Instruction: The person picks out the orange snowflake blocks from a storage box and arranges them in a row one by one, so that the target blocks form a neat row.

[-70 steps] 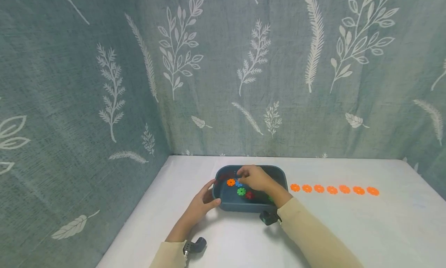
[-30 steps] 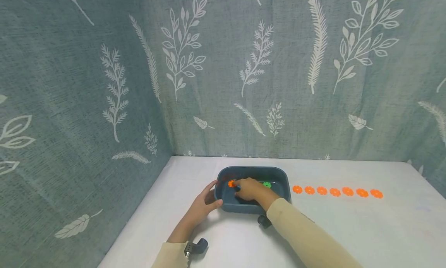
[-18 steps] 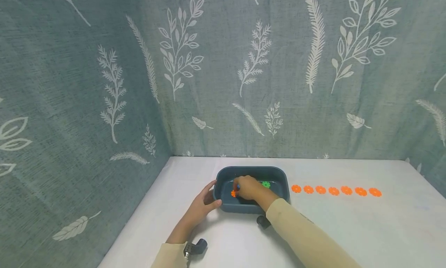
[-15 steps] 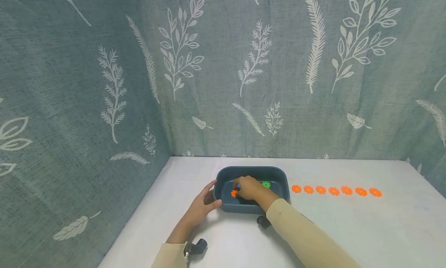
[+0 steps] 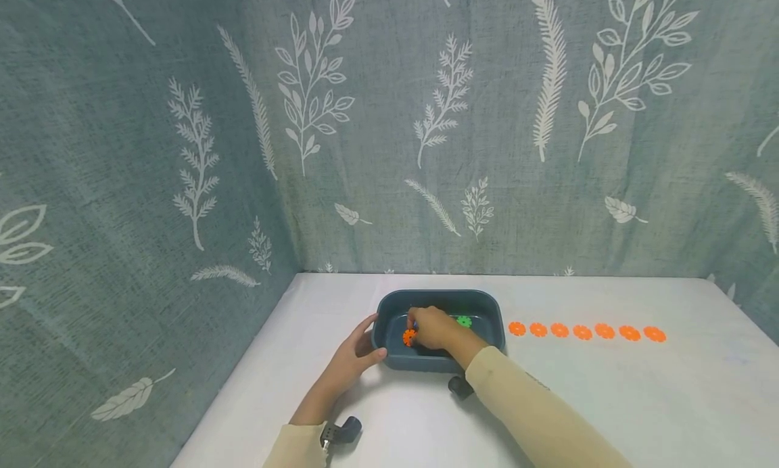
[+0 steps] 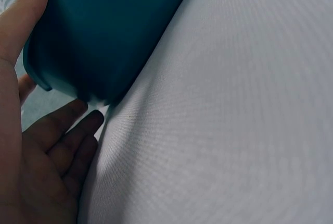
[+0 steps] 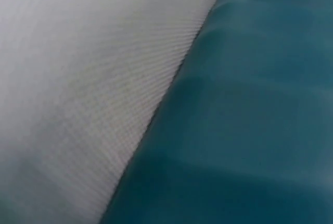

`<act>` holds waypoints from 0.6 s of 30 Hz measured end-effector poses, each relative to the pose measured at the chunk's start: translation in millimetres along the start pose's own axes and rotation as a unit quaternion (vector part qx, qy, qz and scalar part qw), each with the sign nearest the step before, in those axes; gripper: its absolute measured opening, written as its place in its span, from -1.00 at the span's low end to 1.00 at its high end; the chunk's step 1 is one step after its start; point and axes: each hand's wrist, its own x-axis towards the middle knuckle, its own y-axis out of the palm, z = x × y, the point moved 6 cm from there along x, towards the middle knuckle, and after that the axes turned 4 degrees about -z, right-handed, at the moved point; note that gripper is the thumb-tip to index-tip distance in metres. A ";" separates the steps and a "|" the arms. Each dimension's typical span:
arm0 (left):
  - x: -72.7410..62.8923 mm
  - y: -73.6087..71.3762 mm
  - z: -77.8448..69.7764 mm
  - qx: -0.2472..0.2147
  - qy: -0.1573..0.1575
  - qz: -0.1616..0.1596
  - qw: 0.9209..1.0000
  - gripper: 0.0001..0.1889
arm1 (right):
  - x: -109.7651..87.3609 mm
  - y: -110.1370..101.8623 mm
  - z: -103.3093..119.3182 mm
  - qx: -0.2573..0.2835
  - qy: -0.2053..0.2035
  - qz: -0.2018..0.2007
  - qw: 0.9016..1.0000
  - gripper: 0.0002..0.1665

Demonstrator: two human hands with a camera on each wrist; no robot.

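My left hand grips the left end of a dark teal plastic tub. In the left wrist view its thumb lies on the rim of the tub, with the other fingers at the end wall. My right hand reaches down into the tub and pinches an orange flower-shaped disc between curled fingertips. A green flower-shaped disc lies in the tub behind that hand. In the right wrist view only the tub's outer wall and the tabletop show; the fingers are hidden.
Several orange flower-shaped discs lie in a row on the white table, right of the tub. A grey-green curtain with white leaf prints hangs behind and on the left.
The right hand has gone lower into the tub, covering the red and front green discs. The orange disc in the tub has shifted toward the front. The left hand has stayed on the tub.
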 end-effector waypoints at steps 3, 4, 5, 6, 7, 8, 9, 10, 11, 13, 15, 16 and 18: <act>0.3 0.3 -0.6 0.000 0.004 0.000 1.000 -0.21 | -1.8 -1.5 -0.3 0.012 -0.003 -0.001 1.000 -0.78; 0.6 0.3 -1.0 0.000 0.006 -0.001 1.000 -0.21 | -2.5 -2.3 -0.3 0.020 -0.005 0.000 1.000 -0.78; 0.9 0.5 -1.4 -0.002 0.006 0.000 1.000 -0.21 | -3.1 -3.1 -0.5 0.029 -0.004 0.000 1.000 -0.79; 1.1 0.7 -1.3 -0.004 0.006 0.000 1.000 -0.21 | -3.7 -4.0 -0.8 0.037 -0.002 0.002 0.999 -0.79; 1.3 0.9 -1.5 -0.006 0.005 0.001 1.000 -0.21 | -4.3 -5.0 -1.3 0.042 0.000 0.003 0.999 -0.80; 1.5 0.9 -1.9 -0.008 0.004 0.002 1.000 -0.21 | -4.7 -6.0 -1.9 0.049 0.003 0.003 0.999 -0.80; 1.6 0.9 -1.7 -0.009 0.002 0.002 1.000 -0.20 | -5.1 -7.0 -2.4 0.057 0.005 0.005 0.998 -0.80; 1.7 1.0 -1.2 -0.012 -0.001 0.003 1.000 -0.20 | -5.6 -7.9 -3.5 0.061 0.009 0.008 0.998 -0.80; 1.6 1.1 -0.8 -0.014 -0.002 0.003 1.000 -0.20 | -6.0 -9.0 -4.5 0.063 0.013 0.010 0.998 -0.80; 1.4 1.0 -0.3 -0.014 -0.004 0.003 1.000 -0.19 | -7.5 -12.3 -6.5 0.063 0.017 0.012 0.998 -0.80; 1.1 0.7 0.5 -0.011 -0.003 0.002 1.000 -0.20 | -9.7 -17.0 -8.8 0.061 0.020 0.014 0.998 -0.80; 0.9 0.8 0.6 -0.009 -0.003 0.002 1.000 -0.20 | -11.0 -19.6 -10.5 0.061 0.021 0.014 0.998 -0.80; 0.5 0.2 -0.5 -0.006 -0.002 0.000 1.000 -0.20 | -14.3 -26.4 -13.0 0.064 0.020 0.013 0.998 -0.82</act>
